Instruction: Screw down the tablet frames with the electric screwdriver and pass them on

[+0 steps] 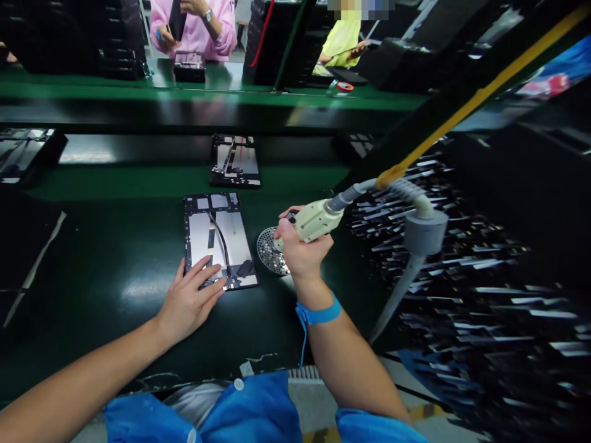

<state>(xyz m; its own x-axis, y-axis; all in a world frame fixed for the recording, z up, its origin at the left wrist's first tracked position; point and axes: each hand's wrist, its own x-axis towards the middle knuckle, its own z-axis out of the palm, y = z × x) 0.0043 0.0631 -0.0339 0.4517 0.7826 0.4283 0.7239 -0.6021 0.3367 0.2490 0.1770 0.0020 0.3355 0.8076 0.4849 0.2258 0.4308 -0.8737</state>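
Note:
My right hand point(302, 249) is wrapped round a cream electric screwdriver point(318, 219), whose grey cable runs up to the right. The tool's front end is over a round metal dish point(266, 251) dotted with holes or small parts; its tip is hidden by my hand. Left of the dish lies an opened tablet point(233, 231) with a silver inside, a black frame and a dark ribbon cable. My left hand point(191, 301) lies on the tablet's lower left part, fingers stretched out and spread. A blue band point(323, 312) circles my right wrist.
Another opened tablet point(237, 161) lies farther back on the green bench point(115, 258). A black panel point(23, 258) is at left. Dense rows of dark parts point(462, 277) stand at right beside a grey hanging cylinder point(425, 232). Two people work across the bench.

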